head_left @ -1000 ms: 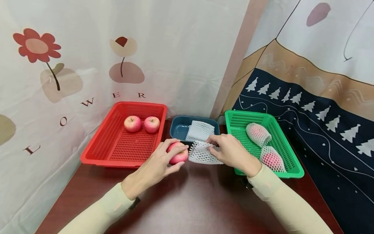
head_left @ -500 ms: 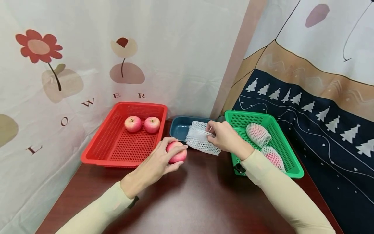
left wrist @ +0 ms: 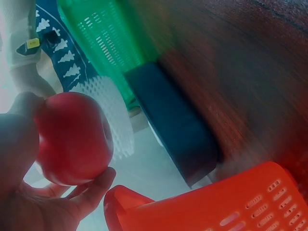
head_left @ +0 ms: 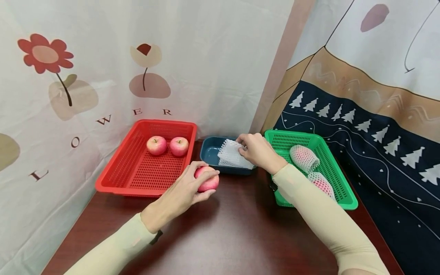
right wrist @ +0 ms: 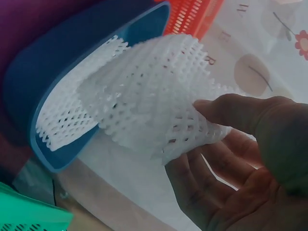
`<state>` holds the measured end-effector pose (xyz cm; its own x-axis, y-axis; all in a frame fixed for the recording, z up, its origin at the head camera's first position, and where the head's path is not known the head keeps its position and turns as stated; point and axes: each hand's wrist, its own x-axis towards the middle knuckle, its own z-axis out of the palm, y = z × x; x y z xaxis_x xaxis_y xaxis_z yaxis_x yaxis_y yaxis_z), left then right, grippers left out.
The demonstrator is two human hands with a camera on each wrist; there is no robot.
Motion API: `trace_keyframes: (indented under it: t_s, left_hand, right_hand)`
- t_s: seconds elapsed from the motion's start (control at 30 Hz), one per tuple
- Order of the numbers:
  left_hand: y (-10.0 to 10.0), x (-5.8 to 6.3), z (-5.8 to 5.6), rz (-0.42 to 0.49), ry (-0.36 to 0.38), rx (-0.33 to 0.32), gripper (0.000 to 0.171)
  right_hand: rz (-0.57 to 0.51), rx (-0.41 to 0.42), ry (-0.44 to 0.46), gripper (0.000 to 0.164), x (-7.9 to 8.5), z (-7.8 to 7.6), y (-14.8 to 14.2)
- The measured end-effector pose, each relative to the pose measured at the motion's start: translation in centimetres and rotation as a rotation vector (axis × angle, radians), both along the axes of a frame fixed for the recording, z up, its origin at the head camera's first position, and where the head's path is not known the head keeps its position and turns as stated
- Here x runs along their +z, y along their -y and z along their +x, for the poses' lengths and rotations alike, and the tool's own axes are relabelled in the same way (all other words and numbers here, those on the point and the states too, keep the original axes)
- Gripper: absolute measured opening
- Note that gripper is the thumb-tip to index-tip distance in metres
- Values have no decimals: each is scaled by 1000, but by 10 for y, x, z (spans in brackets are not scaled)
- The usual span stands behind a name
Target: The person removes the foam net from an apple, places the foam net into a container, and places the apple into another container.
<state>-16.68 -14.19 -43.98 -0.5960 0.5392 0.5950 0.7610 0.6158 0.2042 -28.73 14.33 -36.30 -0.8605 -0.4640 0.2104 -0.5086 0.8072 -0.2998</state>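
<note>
My left hand (head_left: 183, 187) grips a red apple (head_left: 208, 179) above the table, in front of the blue tray (head_left: 210, 154). The left wrist view shows the same apple (left wrist: 74, 139) with fingers and thumb around it. Over the tray, my right hand (head_left: 258, 151) pinches a white foam fruit net (right wrist: 154, 86) between thumb and fingers. Another white net (right wrist: 65, 115) lies inside the tray, as the right wrist view shows. From the head, the two nets overlap and are hard to tell apart.
A red basket (head_left: 144, 187) with two bare apples (head_left: 156, 145) stands on the left. On the right, a green basket (head_left: 347, 196) holds two apples in foam nets (head_left: 304, 158). Printed curtains (head_left: 213, 68) hang behind the brown table (head_left: 233, 236).
My right hand has carried the foam net from beside the apple back over the blue tray, away from me and slightly left. The left hand with the apple has barely moved.
</note>
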Motion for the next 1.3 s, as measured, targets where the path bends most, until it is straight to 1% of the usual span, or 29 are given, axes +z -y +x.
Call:
trace_keyframes:
  t_s: [0.17, 0.3, 0.4, 0.5, 0.67, 0.9, 0.97, 1.03, 1.17, 1.3]
  left_hand:
    - [0, 0, 1, 4, 5, 0, 61]
    - [0, -1, 3, 9, 10, 7, 62]
    - [-1, -1, 3, 16, -7, 6, 63]
    - [-1, -2, 2, 20, -24, 3, 62]
    - [-3, -3, 4, 30, -22, -4, 63]
    - [-5, -3, 9, 52, -23, -13, 63]
    - [-6, -3, 9, 58, -26, -7, 64]
    - [-7, -2, 11, 58, -26, 2, 65]
    - [-8, 0, 13, 59, -7, 9, 65]
    - [-9, 2, 16, 68, 2, -2, 64]
  right_hand:
    - [-1, -31, -31, 20, -3, -10, 8]
    - [-17, -46, -46, 16, -8, -18, 14]
    - [-20, -44, -65, 14, -13, -23, 19]
    - [-15, -32, -105, 12, -18, -27, 23]
    - [22, -28, -168, 11, -28, -33, 33]
    - [83, -39, -218, 11, -47, -45, 48]
    - [109, -36, -211, 11, -53, -48, 52]
    - [143, -28, -179, 12, -58, -50, 55]
    - [200, -16, -66, 18, -66, -51, 59]
    - [212, -11, 40, 22, -71, -52, 60]
